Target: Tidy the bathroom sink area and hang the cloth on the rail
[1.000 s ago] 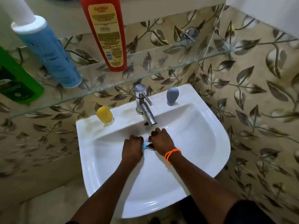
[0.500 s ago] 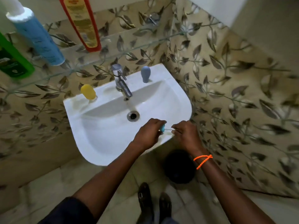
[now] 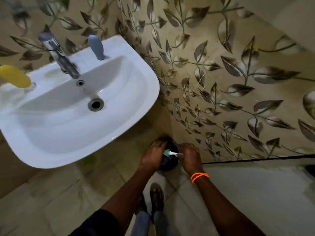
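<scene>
- Two hands are low over a dark round bin (image 3: 167, 165) on the floor, at 5 o'clock from the white sink (image 3: 133, 106).
- Left hand (image 3: 154, 156): closed on the teal end of a small white-tipped item (image 3: 168, 152).
- Right hand (image 3: 189, 157): fingers pinched on the item's thin tip; orange band (image 3: 199, 176) on the wrist.
- Sink rim: yellow piece (image 3: 15, 77) at 9 o'clock of the tap (image 3: 58, 56), grey piece (image 3: 97, 46) at 3 o'clock.
- Cloth and rail: outside the view.

White sink (image 3: 136, 86), leaf-patterned beige wall tiles (image 3: 221, 74), orange wristband (image 3: 199, 176)
</scene>
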`<state>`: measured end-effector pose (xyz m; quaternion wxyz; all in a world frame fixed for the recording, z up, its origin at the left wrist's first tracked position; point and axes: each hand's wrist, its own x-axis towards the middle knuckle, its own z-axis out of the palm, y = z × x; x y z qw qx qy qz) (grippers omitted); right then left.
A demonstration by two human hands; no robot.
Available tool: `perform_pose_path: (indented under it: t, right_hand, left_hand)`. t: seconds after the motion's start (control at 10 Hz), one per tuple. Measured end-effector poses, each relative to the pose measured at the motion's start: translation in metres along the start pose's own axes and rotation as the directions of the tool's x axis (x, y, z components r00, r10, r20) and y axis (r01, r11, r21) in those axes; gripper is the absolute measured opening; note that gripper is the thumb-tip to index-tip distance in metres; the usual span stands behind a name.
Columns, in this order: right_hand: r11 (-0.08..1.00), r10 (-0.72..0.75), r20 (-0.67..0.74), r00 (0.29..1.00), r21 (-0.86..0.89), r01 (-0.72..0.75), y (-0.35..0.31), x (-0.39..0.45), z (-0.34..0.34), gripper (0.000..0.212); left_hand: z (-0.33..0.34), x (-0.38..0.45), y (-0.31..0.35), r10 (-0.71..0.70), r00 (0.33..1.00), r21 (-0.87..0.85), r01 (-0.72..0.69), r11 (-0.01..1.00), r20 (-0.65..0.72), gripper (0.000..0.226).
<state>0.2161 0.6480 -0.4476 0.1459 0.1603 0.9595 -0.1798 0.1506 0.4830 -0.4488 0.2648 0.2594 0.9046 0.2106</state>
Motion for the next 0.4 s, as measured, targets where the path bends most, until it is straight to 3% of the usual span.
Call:
perform_pose_path:
  t: [0.2,0.4]
  right_hand:
    - [0.999,0.044,-0.056,0.997,-0.006,-0.045,0.013,-0.005,0.005,0.038]
    - [0.994,-0.071,-0.258,0.964,0.065,0.091,-0.025,0.002,-0.027,0.043]
  left_hand:
    - [-0.001,-0.006,-0.007,-0.072,0.992,0.016,0.074,0.997,-0.107,0.075]
    - [-0.046,-0.015,0.010,0.094,0.946,-0.011,-0.103,0.995,-0.309,0.054]
